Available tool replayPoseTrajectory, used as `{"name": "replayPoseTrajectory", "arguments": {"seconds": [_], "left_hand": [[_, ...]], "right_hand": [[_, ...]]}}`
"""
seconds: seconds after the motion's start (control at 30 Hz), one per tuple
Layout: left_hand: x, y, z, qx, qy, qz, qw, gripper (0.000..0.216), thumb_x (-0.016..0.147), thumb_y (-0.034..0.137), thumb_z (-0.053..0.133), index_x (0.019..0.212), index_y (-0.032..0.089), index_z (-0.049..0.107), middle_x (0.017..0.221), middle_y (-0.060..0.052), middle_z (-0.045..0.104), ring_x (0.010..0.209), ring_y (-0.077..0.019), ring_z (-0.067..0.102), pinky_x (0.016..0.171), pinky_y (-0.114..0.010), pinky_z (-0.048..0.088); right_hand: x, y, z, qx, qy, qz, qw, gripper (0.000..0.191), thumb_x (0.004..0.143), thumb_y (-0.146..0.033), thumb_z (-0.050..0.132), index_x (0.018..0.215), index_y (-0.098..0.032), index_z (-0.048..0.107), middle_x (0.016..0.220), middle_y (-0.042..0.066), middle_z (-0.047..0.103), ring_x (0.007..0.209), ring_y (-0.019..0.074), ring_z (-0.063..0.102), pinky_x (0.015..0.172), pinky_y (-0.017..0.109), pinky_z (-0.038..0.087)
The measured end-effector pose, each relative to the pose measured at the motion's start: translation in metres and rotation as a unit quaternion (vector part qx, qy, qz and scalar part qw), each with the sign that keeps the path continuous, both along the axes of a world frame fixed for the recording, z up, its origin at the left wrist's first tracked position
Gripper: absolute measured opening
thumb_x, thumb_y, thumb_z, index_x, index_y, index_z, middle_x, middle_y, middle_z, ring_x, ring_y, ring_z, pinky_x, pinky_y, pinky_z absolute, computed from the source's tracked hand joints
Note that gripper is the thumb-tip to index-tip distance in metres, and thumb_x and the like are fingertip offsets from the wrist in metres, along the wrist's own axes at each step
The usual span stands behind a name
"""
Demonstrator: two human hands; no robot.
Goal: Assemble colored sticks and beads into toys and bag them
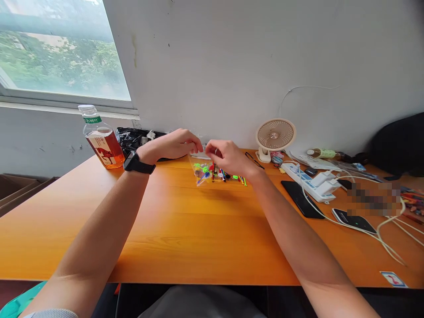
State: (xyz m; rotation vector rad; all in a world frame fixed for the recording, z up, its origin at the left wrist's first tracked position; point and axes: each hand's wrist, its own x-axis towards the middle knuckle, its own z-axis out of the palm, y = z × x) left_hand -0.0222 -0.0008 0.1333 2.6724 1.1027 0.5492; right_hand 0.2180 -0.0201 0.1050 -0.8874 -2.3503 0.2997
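A clear plastic bag holds green, blue, red and pink bits. The wooden table is orange; the wrist's smartwatch black; the round desk fan cream.

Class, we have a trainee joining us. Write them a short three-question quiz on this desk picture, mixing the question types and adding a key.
1. True or false: the left hand and the right hand both pinch the top of the clear bag of small coloured pieces.
2. Which wrist wears the black watch? A) the left B) the right C) neither
3. Fill in: the bottle of amber drink stands at the ____ end of the table, below the window.

Key: 1 true; 2 A; 3 left.
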Motion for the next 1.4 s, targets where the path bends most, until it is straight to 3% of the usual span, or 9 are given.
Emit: {"name": "replayPoseTrajectory", "arguments": {"seconds": [0.2,0.33,0.47,0.6,0.77,0.9,1.03,1.13,1.4], "left_hand": [[0.004,-0.007,-0.001,-0.050,0.066,-0.001,0.997,0.034,0.094,0.047,0.062,0.098,0.020,0.081,0.091,-0.003,0.080,0.076,-0.0157,0.069,0.063,-0.022,0.044],[0.005,-0.007,-0.002,-0.068,0.085,0.001,0.994,0.025,0.089,0.041,0.069,0.090,0.020,0.081,0.089,-0.004,0.080,0.076,-0.0157,0.070,0.065,-0.022,0.045],[0.006,-0.008,-0.001,-0.089,0.086,-0.001,0.992,0.023,0.088,0.040,0.071,0.091,0.021,0.082,0.089,-0.003,0.081,0.078,-0.0160,0.070,0.067,-0.022,0.046],[0.011,-0.003,-0.010,-0.121,0.117,-0.036,0.985,0.014,0.083,0.033,0.076,0.088,0.021,0.083,0.086,-0.001,0.081,0.078,-0.0151,0.071,0.068,-0.021,0.046],[0.019,0.006,-0.024,-0.150,0.173,-0.052,0.972,0.015,0.082,0.025,0.075,0.094,0.019,0.082,0.095,-0.004,0.082,0.084,-0.0159,0.072,0.071,-0.021,0.047],[0.018,0.000,-0.018,-0.107,0.155,-0.051,0.981,0.016,0.084,0.028,0.074,0.095,0.019,0.081,0.101,-0.005,0.081,0.089,-0.0164,0.070,0.075,-0.021,0.047],[0.016,-0.012,-0.005,-0.055,0.101,-0.053,0.992,0.016,0.085,0.033,0.073,0.088,0.020,0.082,0.110,-0.005,0.078,0.088,-0.0155,0.068,0.075,-0.022,0.045],[0.017,-0.017,0.000,-0.014,0.078,-0.047,0.996,0.015,0.084,0.032,0.073,0.082,0.021,0.083,0.116,-0.005,0.074,0.087,-0.0147,0.067,0.074,-0.024,0.044],[0.017,-0.017,-0.001,-0.049,0.100,-0.042,0.993,0.012,0.081,0.025,0.069,0.083,0.020,0.079,0.074,0.000,0.070,0.064,-0.0120,0.057,0.059,-0.024,0.037]], "right_hand": [[-0.001,0.001,-0.004,-0.025,-0.050,-0.003,0.998,0.010,0.093,-0.018,0.055,0.095,-0.019,0.065,0.080,0.000,0.066,0.067,0.0137,0.052,0.064,0.027,0.032],[0.001,0.000,-0.003,-0.087,-0.094,0.020,0.992,0.010,0.097,-0.023,0.055,0.099,-0.020,0.065,0.078,-0.001,0.065,0.063,0.0126,0.050,0.059,0.026,0.031],[0.003,0.000,-0.001,-0.100,-0.087,0.017,0.991,0.016,0.099,-0.027,0.056,0.089,-0.019,0.065,0.073,-0.001,0.062,0.060,0.0118,0.048,0.056,0.026,0.031],[0.006,0.001,-0.002,-0.175,-0.111,0.056,0.977,0.010,0.091,-0.022,0.064,0.096,-0.019,0.071,0.083,0.001,0.071,0.062,0.0121,0.057,0.055,0.024,0.037],[0.007,0.004,-0.007,-0.204,-0.154,0.080,0.963,0.021,0.086,-0.015,0.068,0.104,-0.017,0.077,0.095,0.005,0.074,0.073,0.0143,0.062,0.060,0.024,0.043],[0.007,0.005,-0.008,-0.215,-0.136,0.086,0.963,0.019,0.086,-0.022,0.073,0.104,-0.018,0.078,0.098,0.005,0.075,0.072,0.0140,0.061,0.059,0.024,0.041],[0.008,0.001,-0.002,-0.232,-0.109,0.083,0.963,0.024,0.091,-0.037,0.073,0.106,-0.020,0.078,0.081,0.001,0.073,0.061,0.0133,0.058,0.052,0.025,0.035],[0.008,-0.003,0.002,-0.216,-0.112,0.057,0.968,0.025,0.089,-0.038,0.074,0.106,-0.020,0.079,0.077,0.001,0.071,0.058,0.0124,0.057,0.050,0.024,0.034],[0.009,-0.001,0.001,-0.189,-0.128,0.038,0.973,0.018,0.084,-0.027,0.073,0.099,-0.019,0.078,0.091,0.004,0.075,0.064,0.0117,0.060,0.051,0.023,0.037]]}}
